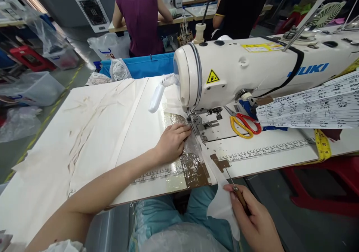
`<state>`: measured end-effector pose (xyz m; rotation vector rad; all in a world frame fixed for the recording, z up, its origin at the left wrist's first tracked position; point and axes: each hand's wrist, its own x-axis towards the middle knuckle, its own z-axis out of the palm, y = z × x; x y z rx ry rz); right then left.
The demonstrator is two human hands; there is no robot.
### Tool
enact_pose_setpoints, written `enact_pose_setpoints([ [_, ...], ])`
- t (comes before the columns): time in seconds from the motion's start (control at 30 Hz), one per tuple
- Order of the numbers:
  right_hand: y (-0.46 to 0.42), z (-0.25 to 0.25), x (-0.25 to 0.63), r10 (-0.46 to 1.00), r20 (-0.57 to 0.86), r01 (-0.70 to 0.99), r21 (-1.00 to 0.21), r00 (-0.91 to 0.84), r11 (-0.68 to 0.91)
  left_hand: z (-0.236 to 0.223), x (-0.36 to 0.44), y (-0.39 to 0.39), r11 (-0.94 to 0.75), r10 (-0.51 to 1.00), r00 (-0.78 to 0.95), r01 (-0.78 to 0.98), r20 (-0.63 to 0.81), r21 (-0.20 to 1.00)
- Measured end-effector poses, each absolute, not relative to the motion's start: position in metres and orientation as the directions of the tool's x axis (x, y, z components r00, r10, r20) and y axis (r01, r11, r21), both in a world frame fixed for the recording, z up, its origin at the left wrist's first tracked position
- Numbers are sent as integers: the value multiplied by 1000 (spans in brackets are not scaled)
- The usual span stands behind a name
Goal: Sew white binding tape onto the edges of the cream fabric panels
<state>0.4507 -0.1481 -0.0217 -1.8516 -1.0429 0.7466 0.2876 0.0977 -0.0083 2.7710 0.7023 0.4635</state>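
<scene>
My left hand (174, 141) rests on the machine bed just left of the presser foot (192, 121), its fingers bent and together on the edge of a white fabric piece (220, 204). From the needle area this fabric runs toward me and hangs over the table's front edge. Below that edge, my right hand (256, 220) is closed around the wooden handle of an awl (240, 199), its thin metal point directed up and away. Thumb and index finger are also at the fabric's edge; whether they pinch it I cannot tell. The white sewing machine (224, 72) stands over the work.
Red-and-yellow-handled scissors (243, 126) lie right of the needle, beside handwritten paper sheets (308, 104). A yellow tape measure (323, 147) drapes over the front edge. White fabric pieces (95, 121) cover the table's left side. Two people sit at machines beyond.
</scene>
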Motion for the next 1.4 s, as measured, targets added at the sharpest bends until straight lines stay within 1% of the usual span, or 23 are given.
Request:
enact_pose_setpoints([
  [0.07,-142,-22,453,855,-127,258,-922,504,-289,-10,288,102,-852,498,833,419,241,312],
  [0.1,-139,-23,453,845,-160,180,-941,510,-286,-11,288,104,-854,496,834,418,242,311],
  [0.17,-133,-23,450,829,-245,-31,-964,503,-265,-13,289,106,-861,486,837,410,251,300],
  [0.2,-130,-23,446,823,-291,-152,-957,488,-248,-13,289,107,-868,477,840,402,258,292],
  [0.27,-127,-24,436,820,-378,-366,-903,429,-225,-15,288,109,-882,454,848,383,276,274],
  [0.33,-126,-26,424,837,-421,-474,-850,349,-230,-16,286,110,-897,428,856,361,289,256],
  [0.37,-126,-26,420,848,-424,-478,-844,317,-243,-17,285,110,-903,415,861,353,294,243],
  [0.43,-126,-28,414,860,-401,-399,-878,315,-264,-18,285,109,-916,395,867,348,302,200],
  [0.53,-126,-27,415,857,-327,-168,-945,399,-282,-18,287,105,-927,376,870,360,321,109],
  [0.63,-123,-20,417,839,-262,37,-948,476,-317,-16,293,102,-916,391,858,399,333,48],
  [0.73,-118,-13,419,846,-184,198,-927,500,-319,-14,299,104,-894,430,837,447,339,30],
  [0.8,-113,-10,421,881,-98,304,-917,462,-261,-13,299,107,-895,430,832,444,349,44],
  [0.87,-108,-9,424,914,-20,392,-900,404,-193,-13,298,111,-912,402,839,401,368,82],
  [0.93,-104,-8,427,934,21,453,-878,358,-154,-13,296,115,-936,353,850,327,390,133],
  [1.03,-99,-7,430,933,73,521,-843,351,-130,-13,293,119,-950,309,862,260,402,173],
  [1.1,-94,-6,431,930,118,558,-823,347,-103,-14,293,120,-948,316,865,274,390,160],
  [1.27,-81,-4,433,934,187,625,-779,305,-48,-15,293,117,-920,383,848,384,366,72],
  [1.33,-77,-3,433,932,207,642,-766,296,-34,-15,292,117,-915,395,835,395,383,82],
  [1.4,-74,-3,434,933,215,655,-755,290,-30,-15,291,116,-928,371,835,353,407,121],
])
